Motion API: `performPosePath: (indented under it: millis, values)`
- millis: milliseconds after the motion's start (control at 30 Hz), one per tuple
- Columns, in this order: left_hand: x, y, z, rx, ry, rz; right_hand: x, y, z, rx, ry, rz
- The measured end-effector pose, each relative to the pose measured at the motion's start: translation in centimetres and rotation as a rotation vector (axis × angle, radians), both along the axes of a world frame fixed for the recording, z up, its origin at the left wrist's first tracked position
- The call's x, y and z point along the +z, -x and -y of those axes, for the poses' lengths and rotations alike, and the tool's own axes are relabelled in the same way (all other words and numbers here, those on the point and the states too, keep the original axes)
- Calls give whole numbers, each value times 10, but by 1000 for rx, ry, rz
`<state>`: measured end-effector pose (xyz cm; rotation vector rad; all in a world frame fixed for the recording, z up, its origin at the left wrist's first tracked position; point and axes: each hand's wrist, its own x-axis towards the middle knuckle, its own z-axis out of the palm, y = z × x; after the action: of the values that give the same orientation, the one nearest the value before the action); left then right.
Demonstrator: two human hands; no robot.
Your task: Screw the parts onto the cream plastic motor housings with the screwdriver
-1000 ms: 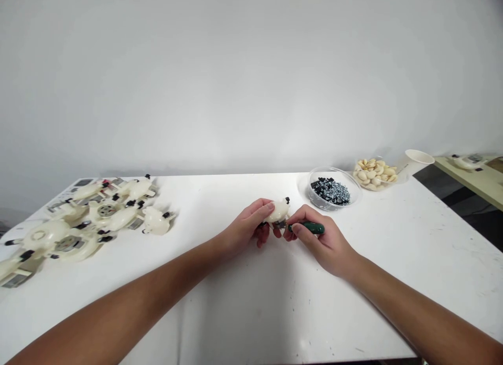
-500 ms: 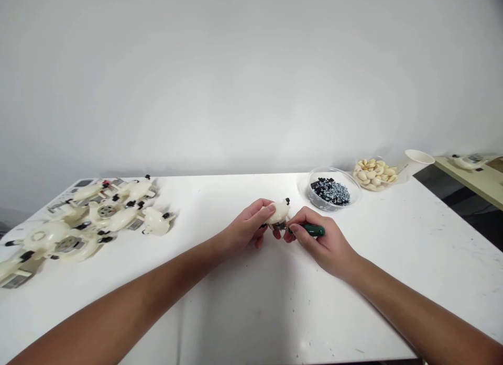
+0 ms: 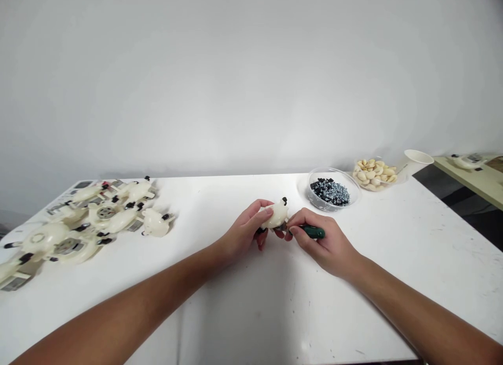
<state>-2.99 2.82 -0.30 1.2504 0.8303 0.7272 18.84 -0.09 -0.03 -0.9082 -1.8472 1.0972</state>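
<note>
While a small cream toy (image 3: 278, 215) with black tips is gripped by the left hand (image 3: 248, 226), a tool with a green handle (image 3: 313, 232) is held close against its right side by the right hand (image 3: 324, 240). The toy is held over the white table (image 3: 243, 318), near the middle of the view and between the two hands. The left thumb is pressed on top of its rounded body and the other left fingers are curled underneath, so that it is clamped between them. The right thumb and fingers are closed together on the front of the green handle, whose rounded back end is left showing. The tool's tip is hidden, and whether the toy is touched by it cannot be told. Just beyond the right hand, a clear round bowl (image 3: 356, 196) is filled with silver screws (image 3: 336, 191) and black pieces (image 3: 319, 187). Beside it, a heap of pale rounded pieces (image 3: 374, 173) and a white cup (image 3: 412, 165) are placed near the far right corner. On the left, well apart from the hands, similar cream toys (image 3: 45, 235) are crowded together, some laid with grey parts exposed. Behind everything, a plain pale wall (image 3: 251, 82) is seen.
</note>
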Motion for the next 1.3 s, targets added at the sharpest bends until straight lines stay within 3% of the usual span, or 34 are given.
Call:
performPosePath:
  millis: [1000, 1300]
  values:
    - [-6, -1, -1, 5, -34, -90, 1, -1, 1, -12, 24, -47]
    - [-3, -1, 0, -5, -19, -68, 3, -1, 0, -17, -40, -10]
